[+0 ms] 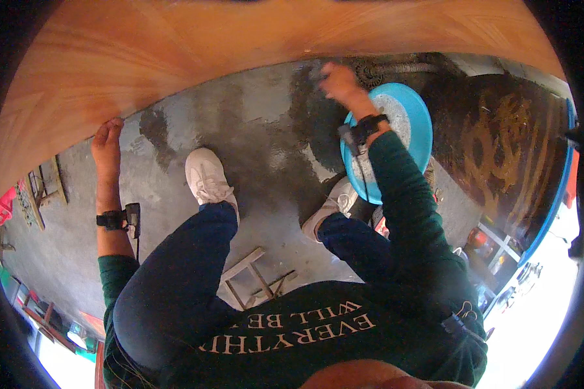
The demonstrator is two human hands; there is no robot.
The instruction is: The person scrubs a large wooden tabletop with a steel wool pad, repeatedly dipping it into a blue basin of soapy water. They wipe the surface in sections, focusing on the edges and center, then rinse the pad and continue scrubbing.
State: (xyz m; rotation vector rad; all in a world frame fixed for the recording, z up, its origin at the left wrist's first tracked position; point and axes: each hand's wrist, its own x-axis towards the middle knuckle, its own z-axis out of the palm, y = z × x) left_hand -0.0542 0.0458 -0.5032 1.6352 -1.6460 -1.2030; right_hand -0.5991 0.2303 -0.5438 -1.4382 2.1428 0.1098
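Note:
A large smooth brown board or panel (253,36) fills the top of the head view. My left hand (108,136), at the left, has its fingertips closed on the board's lower edge. My right hand (340,82) is blurred, just below the board's edge at upper centre right; its fingers are bent, and whether something lies between them is unclear. Under my right wrist stands a light-blue plastic basin (421,126) with whitish, speckled contents. Both wrists wear black straps with small devices and cables.
Dark wet patches mark the grey concrete floor (267,185) around my shoes. Wooden frames of low stools stand between my legs (255,277) and at the left (39,194). A dark, brown-streaked panel (496,141) is at the right, near a shelf with mixed items (491,248). A coiled hose-like object (370,73) lies beyond the basin.

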